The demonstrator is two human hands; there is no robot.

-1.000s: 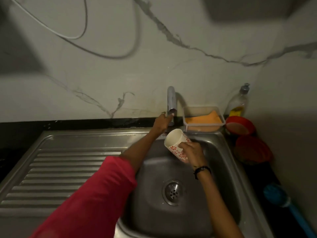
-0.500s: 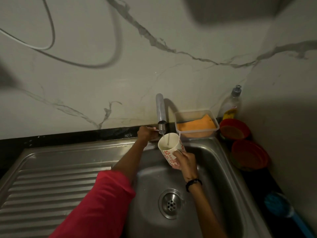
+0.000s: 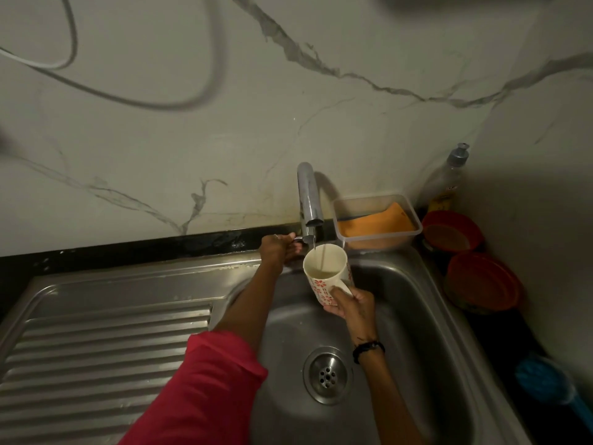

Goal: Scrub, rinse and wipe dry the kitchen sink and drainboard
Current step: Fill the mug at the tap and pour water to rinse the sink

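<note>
A steel sink (image 3: 426,319) with a round drain (image 3: 327,379) has a ribbed drainboard (image 3: 106,345) on its left. A chrome tap (image 3: 307,195) stands at the back rim. My left hand (image 3: 278,248) grips the tap's lever beside the spout. My right hand (image 3: 351,301) holds a white mug with red flowers (image 3: 324,273) by its handle, upright under the spout. A thin stream of water runs into the mug, which holds some water.
A clear plastic box with an orange sponge (image 3: 377,221) sits behind the sink. A dish soap bottle (image 3: 447,179) stands in the corner. Two red bowls (image 3: 481,282) lie on the dark counter at right, and a blue brush (image 3: 552,385) lies nearer.
Water now runs from the tap into the mug. The mug has been turned upright and brought under the spout, and my left hand stays on the lever. The view has tilted up.
</note>
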